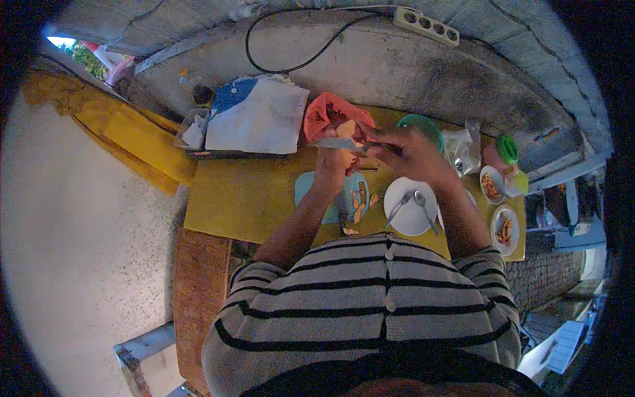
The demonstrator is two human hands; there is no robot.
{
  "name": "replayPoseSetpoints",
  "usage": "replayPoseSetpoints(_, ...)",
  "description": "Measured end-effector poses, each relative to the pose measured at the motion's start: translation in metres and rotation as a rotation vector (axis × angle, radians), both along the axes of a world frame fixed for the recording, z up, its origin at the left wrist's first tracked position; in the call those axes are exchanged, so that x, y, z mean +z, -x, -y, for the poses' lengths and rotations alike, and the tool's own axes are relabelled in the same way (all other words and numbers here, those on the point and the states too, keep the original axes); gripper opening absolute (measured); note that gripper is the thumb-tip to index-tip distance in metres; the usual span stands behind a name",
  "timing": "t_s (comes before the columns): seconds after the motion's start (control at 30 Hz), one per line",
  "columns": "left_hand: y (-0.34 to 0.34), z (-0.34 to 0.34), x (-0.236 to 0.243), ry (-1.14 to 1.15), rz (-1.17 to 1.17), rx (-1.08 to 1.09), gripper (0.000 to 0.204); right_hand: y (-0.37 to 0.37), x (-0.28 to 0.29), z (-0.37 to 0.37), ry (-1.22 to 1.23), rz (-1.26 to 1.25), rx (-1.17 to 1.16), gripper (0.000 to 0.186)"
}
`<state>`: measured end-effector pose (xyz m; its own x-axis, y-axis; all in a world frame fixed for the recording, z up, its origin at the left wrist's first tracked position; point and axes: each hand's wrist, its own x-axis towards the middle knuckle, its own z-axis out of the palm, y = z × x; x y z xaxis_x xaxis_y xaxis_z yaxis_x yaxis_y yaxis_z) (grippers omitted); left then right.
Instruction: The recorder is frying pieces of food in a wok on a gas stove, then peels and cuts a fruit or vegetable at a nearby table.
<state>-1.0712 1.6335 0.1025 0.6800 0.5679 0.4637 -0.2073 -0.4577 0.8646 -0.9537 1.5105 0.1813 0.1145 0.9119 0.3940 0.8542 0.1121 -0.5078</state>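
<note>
Over the table, my left hand is closed around a pale orange, partly peeled piece of food, too blurred to name more exactly. My right hand grips a knife, its blade pointing left across the food. Just behind them lies an open red plastic bag with dark contents. Below my hands is a light blue cutting board, where orange peelings and a dark, long object lie. My left forearm covers part of the board.
A white plate with a fork and spoon stands right of the board. Two dishes of food, a bowl and a plate, sit farther right. Behind are a green bowl, a green-lidded jar and white sheets. A power strip hangs above.
</note>
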Motion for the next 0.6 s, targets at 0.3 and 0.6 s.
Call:
replayPoseSetpoints(0.3, -0.007, 0.01, -0.012, 0.902, 0.281, -0.261, 0.056, 0.008, -0.019, -0.009, -0.12, -0.337, 0.072, 0.044)
replayPoseSetpoints(0.6, 0.005, -0.002, -0.016, 0.927, 0.028, -0.251, 0.072, 0.008, 0.004, 0.0, 0.14, -0.263, 0.075, 0.047)
